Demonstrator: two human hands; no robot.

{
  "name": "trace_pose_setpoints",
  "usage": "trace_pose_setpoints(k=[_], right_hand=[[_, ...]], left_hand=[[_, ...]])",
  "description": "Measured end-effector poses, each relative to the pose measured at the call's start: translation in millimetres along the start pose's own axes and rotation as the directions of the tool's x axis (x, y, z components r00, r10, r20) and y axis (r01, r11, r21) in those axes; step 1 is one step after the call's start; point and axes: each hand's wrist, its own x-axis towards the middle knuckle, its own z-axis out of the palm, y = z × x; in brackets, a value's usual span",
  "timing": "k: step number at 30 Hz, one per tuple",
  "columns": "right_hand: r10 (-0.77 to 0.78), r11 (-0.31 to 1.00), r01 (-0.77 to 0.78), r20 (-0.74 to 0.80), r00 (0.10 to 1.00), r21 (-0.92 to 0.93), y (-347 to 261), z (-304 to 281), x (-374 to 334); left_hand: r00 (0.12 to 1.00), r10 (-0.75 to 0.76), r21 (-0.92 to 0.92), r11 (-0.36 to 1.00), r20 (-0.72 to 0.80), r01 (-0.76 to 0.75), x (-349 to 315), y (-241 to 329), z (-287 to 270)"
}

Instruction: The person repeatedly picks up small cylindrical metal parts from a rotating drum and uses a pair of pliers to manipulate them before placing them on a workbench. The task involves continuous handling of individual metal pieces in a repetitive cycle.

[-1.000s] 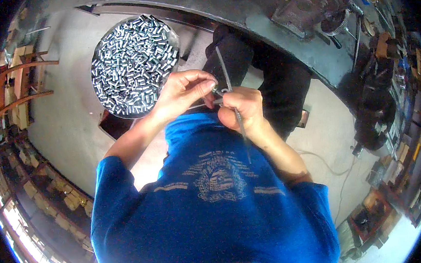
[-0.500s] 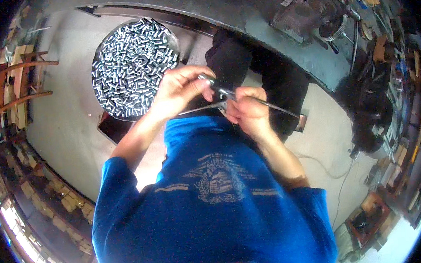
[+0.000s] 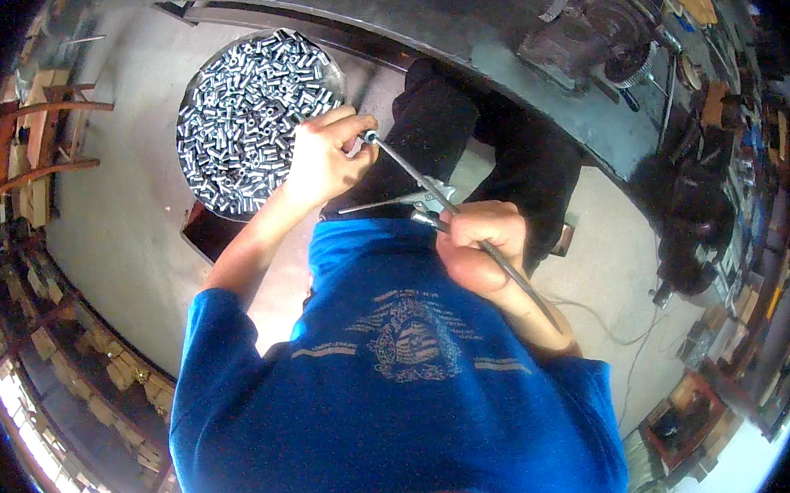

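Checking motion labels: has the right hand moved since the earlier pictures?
Yes. Judged against the round container on the floor side of the bench, the right hand has shifted away, down and to the right in the view.

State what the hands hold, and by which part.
Left hand: metal tube, around its sides. Right hand: thin rod, near its middle; also a shiny piece, hold unclear.

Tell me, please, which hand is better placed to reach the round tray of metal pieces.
Probably the left hand: it appears nearer the tray, though holding a small metal piece; the right hand is farther away, gripping a long thin rod.
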Motion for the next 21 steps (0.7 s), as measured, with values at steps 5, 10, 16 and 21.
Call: trace_pose_setpoints(k=[5,10,16,21], right_hand=[[0.267,0.946,-0.244,-0.087,0.960,0.214,3.9,11.1,-3.6],[0.165,0.986,-0.163,-0.054,0.985,0.038,31.4,15.3,22.7],[0.179,0.984,-0.178,-0.079,0.981,0.020,27.0,-1.3,12.5],[0.214,0.977,-0.209,-0.143,0.966,0.045,0.2,-19.3,-5.6]], left_hand=[[0.974,0.225,0.040,0.973,0.005,-0.225,-2.0,-3.4,0.8],[0.934,0.351,0.008,0.936,0.062,-0.352,-0.7,16.2,16.4],[0.952,0.297,0.143,0.942,0.068,-0.304,13.3,-4.7,9.2],[0.944,0.320,0.301,0.895,0.081,-0.329,78.4,-15.7,0.0]])
